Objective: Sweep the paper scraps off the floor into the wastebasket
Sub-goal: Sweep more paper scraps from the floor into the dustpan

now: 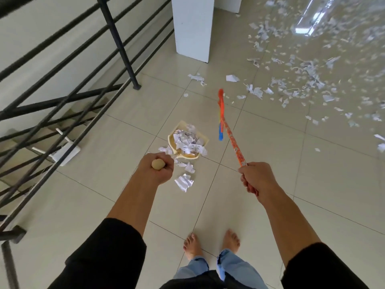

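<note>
Two hands: both busy, each wrapped round a handle
Left hand (159,166): fingers curled tight round the dustpan's handle, whose round tan end shows above the fist; grip clamped on it
Dustpan (177,132): cream, held over the floor in front of the person, heaped with crumpled scraps (188,140); a few pieces hang at its near edge
Right hand (253,178): fingers closed round the broom's handle near its upper end; grip clamped on it
Broom (232,140): orange patterned stick slanting away and to the left; orange head with blue and yellow parts, blurred, beside the dustpan's right side
Floor (104,195): pale glossy tiles; loose scraps lie just below the dustpan, and a thick scatter (302,80) spreads across the far right part
Wastebasket: cannot be made out
Railing (116,38): black bars along the floor's left edge, stairs below them
Pillar (193,28): white, standing at the far side beyond the dustpan
Feet (210,243): bare, at the near edge, blue jeans above them
</note>
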{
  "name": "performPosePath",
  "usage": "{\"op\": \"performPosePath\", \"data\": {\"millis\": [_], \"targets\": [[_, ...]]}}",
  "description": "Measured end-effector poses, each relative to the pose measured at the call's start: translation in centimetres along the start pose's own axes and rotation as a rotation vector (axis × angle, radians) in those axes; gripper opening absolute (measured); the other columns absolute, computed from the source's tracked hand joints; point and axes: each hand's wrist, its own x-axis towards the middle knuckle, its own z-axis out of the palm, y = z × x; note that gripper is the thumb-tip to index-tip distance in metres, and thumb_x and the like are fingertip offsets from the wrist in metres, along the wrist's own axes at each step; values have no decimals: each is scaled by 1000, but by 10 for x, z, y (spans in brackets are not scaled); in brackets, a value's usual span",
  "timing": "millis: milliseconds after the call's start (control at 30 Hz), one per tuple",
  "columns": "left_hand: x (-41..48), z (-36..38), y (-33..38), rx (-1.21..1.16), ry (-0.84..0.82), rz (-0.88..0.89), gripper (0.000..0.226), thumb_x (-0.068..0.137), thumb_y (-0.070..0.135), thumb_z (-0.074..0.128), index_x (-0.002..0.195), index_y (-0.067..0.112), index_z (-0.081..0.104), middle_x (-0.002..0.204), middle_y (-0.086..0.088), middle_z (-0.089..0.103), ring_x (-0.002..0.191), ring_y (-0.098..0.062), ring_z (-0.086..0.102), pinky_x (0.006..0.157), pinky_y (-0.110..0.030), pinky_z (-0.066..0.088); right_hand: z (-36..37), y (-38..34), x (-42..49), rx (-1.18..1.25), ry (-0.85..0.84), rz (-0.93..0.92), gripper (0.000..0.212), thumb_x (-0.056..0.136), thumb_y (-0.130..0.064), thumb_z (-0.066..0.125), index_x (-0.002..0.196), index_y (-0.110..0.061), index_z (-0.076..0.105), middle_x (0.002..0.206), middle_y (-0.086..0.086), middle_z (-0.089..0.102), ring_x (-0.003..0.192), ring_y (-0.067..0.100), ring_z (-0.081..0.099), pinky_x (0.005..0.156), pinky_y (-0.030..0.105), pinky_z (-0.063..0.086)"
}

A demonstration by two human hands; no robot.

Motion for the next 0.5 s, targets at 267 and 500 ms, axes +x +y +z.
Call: {"op": "performPosePath", "data": {"millis": [267,500], "targets": [[-24,12,-66,173,-165,-121,12,101,1,45,91,7,47,55,1,35,32,-7,37,33,-14,39,-55,25,-19,245,132,51,7,89,-3,62,91,-4,69,60,9,54,48,16,42,41,26,36],[-52,33,-138,323,-244,-238,16,102,6,47,87,9,45,53,2,36,32,-6,38,33,-14,36,-108,76,-50,434,234,83,8,87,1,63,90,-2,69,62,8,54,46,14,45,40,24,37]]}}
